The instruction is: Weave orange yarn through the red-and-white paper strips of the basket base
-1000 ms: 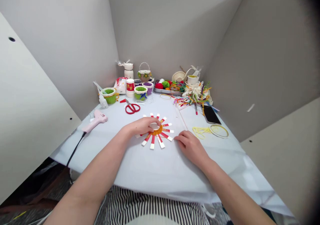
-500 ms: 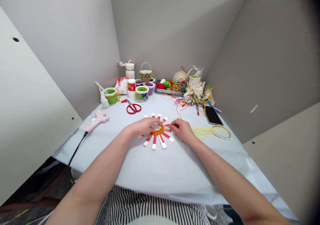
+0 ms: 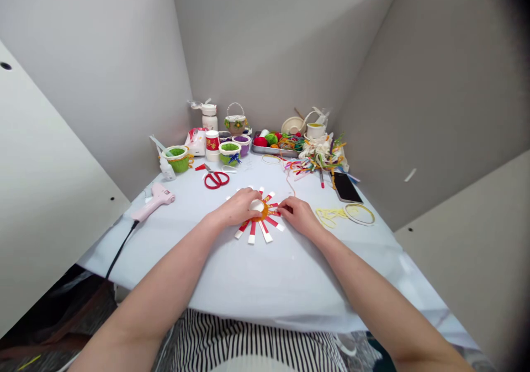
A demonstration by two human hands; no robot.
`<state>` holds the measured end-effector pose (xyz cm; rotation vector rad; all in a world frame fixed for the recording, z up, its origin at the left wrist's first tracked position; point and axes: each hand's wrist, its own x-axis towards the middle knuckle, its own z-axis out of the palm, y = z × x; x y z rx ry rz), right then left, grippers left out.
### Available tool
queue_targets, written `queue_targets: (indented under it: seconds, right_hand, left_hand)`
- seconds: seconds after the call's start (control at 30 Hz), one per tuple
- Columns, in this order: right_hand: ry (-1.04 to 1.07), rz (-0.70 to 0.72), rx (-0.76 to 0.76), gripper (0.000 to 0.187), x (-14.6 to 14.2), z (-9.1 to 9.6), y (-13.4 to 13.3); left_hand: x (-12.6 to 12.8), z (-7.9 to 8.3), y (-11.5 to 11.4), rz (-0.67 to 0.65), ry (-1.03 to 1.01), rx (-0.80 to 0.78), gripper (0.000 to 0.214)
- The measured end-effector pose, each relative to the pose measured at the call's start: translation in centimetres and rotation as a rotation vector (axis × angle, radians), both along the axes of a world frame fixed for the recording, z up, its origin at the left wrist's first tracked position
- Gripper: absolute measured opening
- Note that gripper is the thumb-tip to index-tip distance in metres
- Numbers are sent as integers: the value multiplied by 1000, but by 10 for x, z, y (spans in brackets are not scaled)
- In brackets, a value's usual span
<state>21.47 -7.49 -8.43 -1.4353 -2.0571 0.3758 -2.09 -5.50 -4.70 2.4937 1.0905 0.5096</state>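
Note:
A paper cup cut into red and white strips lies splayed like a sun on the table, with orange yarn wound around its round base. My left hand grips the cup from the left, thumb and fingers closed at the yarn ring and covering the left strips. At the right side, my right hand has its fingertips pinched together against the strip ends. A thin pinkish strand of yarn runs from the back of the table down to this hand; its end in the fingers is hidden.
Red scissors and a pink glue gun lie left. Green yarn-wrapped cups, a tray of yarn balls and a heap of yarn scraps stand behind. A phone and yellow yarn lie right.
The whole view has shifted slightly, so things appear a little further left. My left fingers have come down closer over the cup's base; my right hand still pinches at the strips' right side.

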Motion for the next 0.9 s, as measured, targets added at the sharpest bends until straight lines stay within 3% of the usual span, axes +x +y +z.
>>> queue_targets:
  seconds: [0.37,0.6,0.9]
  right_hand:
    - [88,211,79,11,4,6,-24]
    - [-22,290,46,16,9,18,-41]
    - [-170,370,84,21,14,15,-61]
  left_hand:
    - [-12,-3,11,-69,33,-67,39]
    - [-14,1,10,-88,-8,-118,39]
    - [-15,0,10,-91,-21,-169,40]
